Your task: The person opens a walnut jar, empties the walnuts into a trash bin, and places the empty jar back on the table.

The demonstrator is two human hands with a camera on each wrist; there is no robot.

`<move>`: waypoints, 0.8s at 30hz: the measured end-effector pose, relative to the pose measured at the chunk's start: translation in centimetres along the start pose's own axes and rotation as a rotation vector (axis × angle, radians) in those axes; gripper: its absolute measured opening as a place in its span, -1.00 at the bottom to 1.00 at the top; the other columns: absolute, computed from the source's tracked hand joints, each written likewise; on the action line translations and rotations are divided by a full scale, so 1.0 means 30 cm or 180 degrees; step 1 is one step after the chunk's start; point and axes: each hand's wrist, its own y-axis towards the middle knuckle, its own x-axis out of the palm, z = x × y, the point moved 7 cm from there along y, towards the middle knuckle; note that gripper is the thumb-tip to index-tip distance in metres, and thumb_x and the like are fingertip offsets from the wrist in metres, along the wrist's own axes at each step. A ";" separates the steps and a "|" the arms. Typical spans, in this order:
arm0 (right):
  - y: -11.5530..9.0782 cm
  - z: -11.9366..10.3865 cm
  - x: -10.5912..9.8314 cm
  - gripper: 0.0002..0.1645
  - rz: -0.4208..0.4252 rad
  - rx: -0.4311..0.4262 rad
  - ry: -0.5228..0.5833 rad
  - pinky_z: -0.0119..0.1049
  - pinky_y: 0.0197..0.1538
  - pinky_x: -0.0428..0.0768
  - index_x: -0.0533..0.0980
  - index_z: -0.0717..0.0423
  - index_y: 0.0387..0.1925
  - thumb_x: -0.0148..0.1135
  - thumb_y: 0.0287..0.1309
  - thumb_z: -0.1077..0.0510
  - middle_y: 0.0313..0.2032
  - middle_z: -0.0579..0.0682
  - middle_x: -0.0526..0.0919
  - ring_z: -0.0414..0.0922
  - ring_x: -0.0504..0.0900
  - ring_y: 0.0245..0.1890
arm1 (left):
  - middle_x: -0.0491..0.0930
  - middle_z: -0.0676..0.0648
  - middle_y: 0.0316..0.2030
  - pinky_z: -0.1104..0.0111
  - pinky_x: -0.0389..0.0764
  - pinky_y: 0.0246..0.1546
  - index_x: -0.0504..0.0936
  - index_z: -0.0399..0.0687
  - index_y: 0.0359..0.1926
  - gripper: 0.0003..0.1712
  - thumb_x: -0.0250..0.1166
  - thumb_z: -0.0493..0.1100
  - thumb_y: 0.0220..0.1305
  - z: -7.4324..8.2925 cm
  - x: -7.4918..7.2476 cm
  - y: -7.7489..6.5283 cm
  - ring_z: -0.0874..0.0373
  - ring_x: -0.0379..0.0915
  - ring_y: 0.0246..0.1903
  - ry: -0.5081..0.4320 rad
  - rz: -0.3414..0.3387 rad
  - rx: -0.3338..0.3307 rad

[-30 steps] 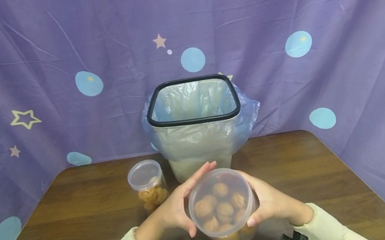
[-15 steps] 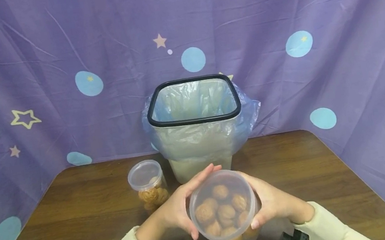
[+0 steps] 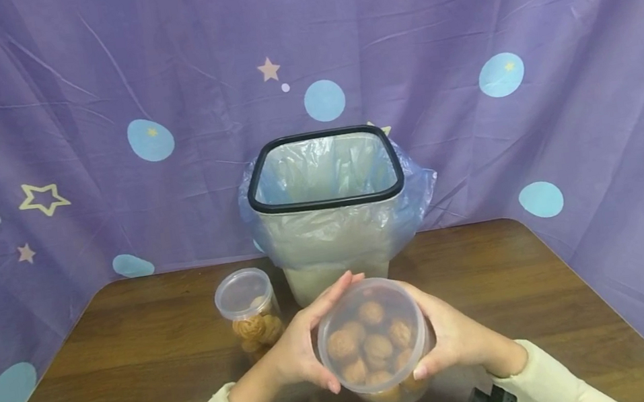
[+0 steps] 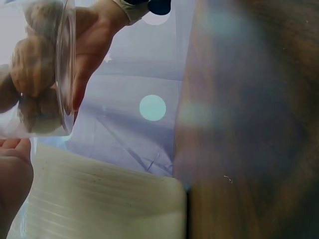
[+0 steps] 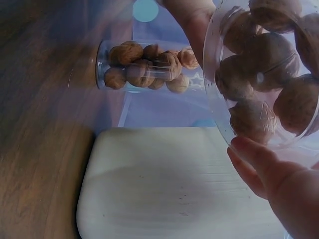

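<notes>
Between both hands, a clear round jar of walnuts (image 3: 375, 343) with a frosted lid is held above the table. My left hand (image 3: 304, 346) grips its left side, thumb at the front and fingers round the back. From the right, my right hand (image 3: 448, 334) grips the other side with its thumb at the front. Several walnuts (image 5: 269, 59) show through the clear wall in the right wrist view. A second, slimmer lidded jar of walnuts (image 3: 246, 299) stands on the table behind my left wrist.
A pale bin (image 3: 333, 240) with a black rim and a bluish plastic liner stands behind the hands, near the table's back edge. The brown wooden table (image 3: 134, 348) meets a purple patterned curtain (image 3: 188, 62) at the back.
The held jar dips slightly towards me, then rises a little to where it is now. Both hands keep their grip. The bin and the slimmer jar stay in place.
</notes>
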 end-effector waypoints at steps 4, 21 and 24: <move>0.002 0.002 -0.009 0.19 0.0127 0.0025 -0.0124 -0.30 0.29 0.30 0.03 0.21 0.40 0.47 -0.21 0.01 0.29 0.23 0.28 0.04 0.35 0.23 | 0.00 -0.33 0.41 0.31 0.01 0.39 -0.17 -0.40 0.42 0.37 0.36 0.34 -0.08 -0.010 -0.006 -0.005 -0.05 0.02 0.38 0.0056 0.0159 -0.0072; -0.004 0.010 -0.043 0.22 0.0723 0.0345 -0.0739 -0.40 0.24 0.31 0.12 0.10 0.37 0.54 -0.42 0.12 0.23 0.09 0.37 -0.07 0.40 0.16 | 0.03 -0.41 0.37 0.40 0.02 0.37 -0.12 -0.44 0.40 0.31 0.41 0.25 -0.04 -0.037 -0.016 -0.019 0.06 0.04 0.37 -0.0041 0.0729 -0.0240; -0.005 0.010 -0.045 0.23 0.0764 0.0404 -0.0824 -0.38 0.23 0.33 0.13 0.07 0.37 0.55 -0.42 0.09 0.23 0.06 0.38 -0.06 0.42 0.15 | 0.02 -0.46 0.35 0.41 0.02 0.37 -0.13 -0.44 0.40 0.29 0.41 0.22 -0.03 -0.042 -0.013 -0.022 0.09 0.04 0.37 -0.0102 0.0795 -0.0246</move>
